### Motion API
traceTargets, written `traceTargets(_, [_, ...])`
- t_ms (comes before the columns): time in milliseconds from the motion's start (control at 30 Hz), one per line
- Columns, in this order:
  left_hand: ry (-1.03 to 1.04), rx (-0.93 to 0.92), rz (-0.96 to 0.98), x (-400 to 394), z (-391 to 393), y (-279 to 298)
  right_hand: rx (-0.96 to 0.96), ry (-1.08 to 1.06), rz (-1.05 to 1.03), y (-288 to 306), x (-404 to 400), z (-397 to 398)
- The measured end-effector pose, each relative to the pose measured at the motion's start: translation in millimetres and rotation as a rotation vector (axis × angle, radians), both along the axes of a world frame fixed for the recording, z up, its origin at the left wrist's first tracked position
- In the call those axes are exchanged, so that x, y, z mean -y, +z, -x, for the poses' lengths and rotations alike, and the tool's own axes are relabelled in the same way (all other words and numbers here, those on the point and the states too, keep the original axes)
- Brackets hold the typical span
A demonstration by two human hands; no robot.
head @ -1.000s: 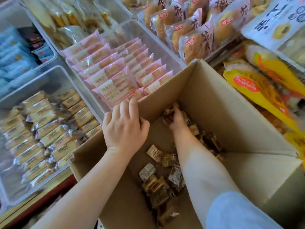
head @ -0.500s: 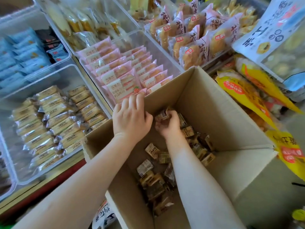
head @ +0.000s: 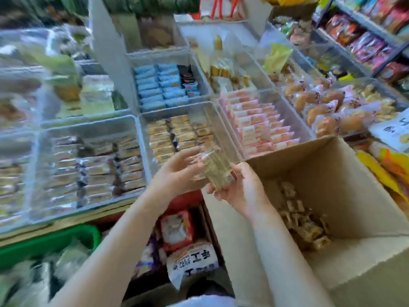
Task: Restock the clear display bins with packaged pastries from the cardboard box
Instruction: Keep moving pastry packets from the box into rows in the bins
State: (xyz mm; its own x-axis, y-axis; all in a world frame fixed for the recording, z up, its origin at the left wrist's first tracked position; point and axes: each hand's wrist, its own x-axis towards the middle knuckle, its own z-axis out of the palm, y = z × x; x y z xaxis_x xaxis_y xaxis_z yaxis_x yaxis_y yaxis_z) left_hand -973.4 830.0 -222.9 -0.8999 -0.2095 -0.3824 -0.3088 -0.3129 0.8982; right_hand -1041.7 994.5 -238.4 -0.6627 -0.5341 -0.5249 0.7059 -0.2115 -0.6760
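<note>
A stack of small wrapped pastries is held between both hands just left of the cardboard box, above the near edge of a clear bin of tan pastries. My right hand grips the stack from below and the right. My left hand touches its left side with fingers spread and nearly straight. More wrapped pastries lie loose on the box floor.
Clear bins fill the counter: dark-wrapped bars at left, blue packets behind, pink packets and round buns at right. A green basket and bagged goods sit below. Yellow bags lie right of the box.
My right hand has come up out of the box with a stack of pastries. My left hand left the box rim and met the stack. The view swung left.
</note>
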Motion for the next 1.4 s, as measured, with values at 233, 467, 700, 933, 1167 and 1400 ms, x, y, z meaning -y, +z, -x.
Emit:
traceTargets(233, [0.556,0.021,-0.696,168.3,-154.1,-12.5,-0.406,0.407,-0.100,7.0,192.9,-96.9])
traceTargets(467, [0.410,0.256,-0.427,284.4,-261.5,-37.4,-0.764,0.763,-0.225,-1.5,341.6,-186.3])
traceTargets(700, [0.241,0.465,1.172,368.5,-330.9,-117.6,-0.975,0.739,-0.651,-26.3,428.1,-213.4])
traceTargets(933, [0.028,0.485,1.266,374.9,-334.5,-149.1,-1.548,0.945,-0.901,-67.4,482.6,-218.3])
traceTargets(1167, [0.041,0.465,1.287,375.6,-337.4,-157.4,-1.478,1.338,-1.082,-101.6,489.6,-218.1])
traceTargets(1400, [-0.038,0.593,1.368,373.9,-324.3,-142.2,-1.617,1.036,-0.879,-90.8,470.6,-205.1])
